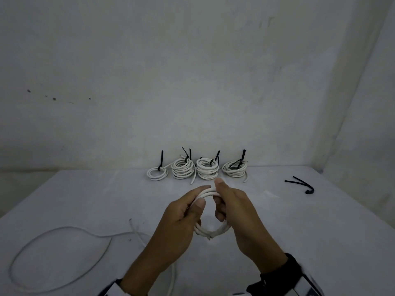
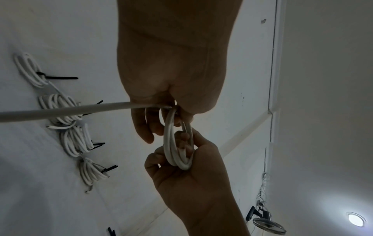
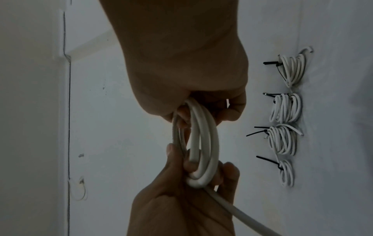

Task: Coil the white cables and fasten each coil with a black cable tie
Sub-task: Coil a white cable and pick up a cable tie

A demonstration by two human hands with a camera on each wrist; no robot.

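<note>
Above the middle of the table, both hands hold a small coil of white cable [image 1: 210, 231] upright between them. My left hand [image 1: 199, 196] grips the coil's left side, thumb over the strands. My right hand [image 1: 220, 197] grips the right side, fingers curled through the loop. The left wrist view shows the coil [image 2: 173, 143] with a straight cable tail [image 2: 60, 111] leading away from the left hand [image 2: 167, 124]. In the right wrist view the right hand [image 3: 201, 115] and the left hand [image 3: 201, 169] each hold an end of the coil [image 3: 203, 143]. No tie is on this coil.
Several tied coils [image 1: 207, 168] with black ties sticking up stand in a row against the back wall. Loose black cable ties [image 1: 303, 184] lie at the right of the white table [image 1: 85, 199]. The loose cable tail [image 1: 59, 231] loops over the table's front left.
</note>
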